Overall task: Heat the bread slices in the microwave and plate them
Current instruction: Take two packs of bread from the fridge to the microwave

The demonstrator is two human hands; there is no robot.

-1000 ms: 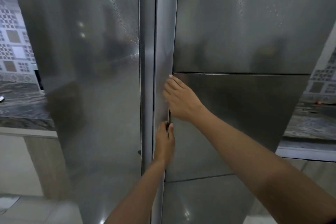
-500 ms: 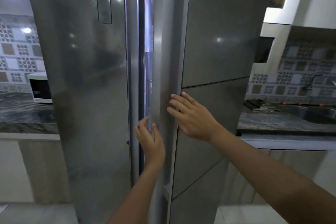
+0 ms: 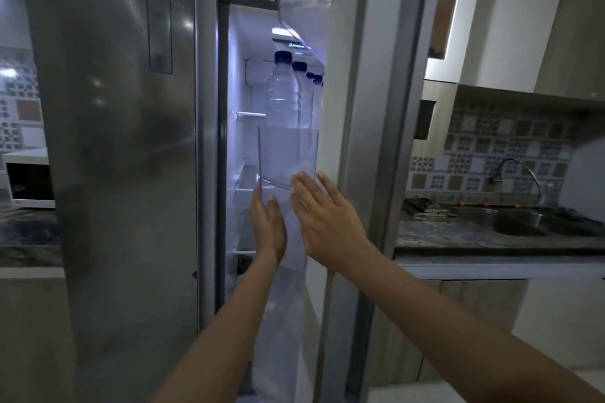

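Currently logged, item by item.

- **Fridge:** tall, brushed steel, two doors. The left steel door (image 3: 124,141) is closed. The right steel door (image 3: 376,108) stands partly open, with the lit interior showing.
- **Clear plastic door bin (image 3: 288,154):** on the right door's inner face. It holds a row of clear plastic water bottles with dark blue caps (image 3: 283,91).
- **Left hand (image 3: 266,229):** fingers straight, holding nothing, raised just below the bin.
- **Right hand (image 3: 327,222):** fingers spread and released, holding nothing, just beside the bin's lower corner. I cannot tell whether either hand touches it.
- **Bread slices:** not in view. I judge they sit on an interior shelf hidden by the bin and hands.
- **White box microwave (image 3: 27,177):** on the dark marbled tabletop (image 3: 26,226) at far left, partly hidden by the closed door.

Step in hand, by my reading, is fetching the bread, at the very start of the task. The next move calls for a wider door and a reach past the bin's edge onto the shelves.

Room is tight, since the gap between the closed door's edge and the bin is narrow. The open door walls off the stainless steel sink (image 3: 523,222) side, so any carry to the microwave goes left.
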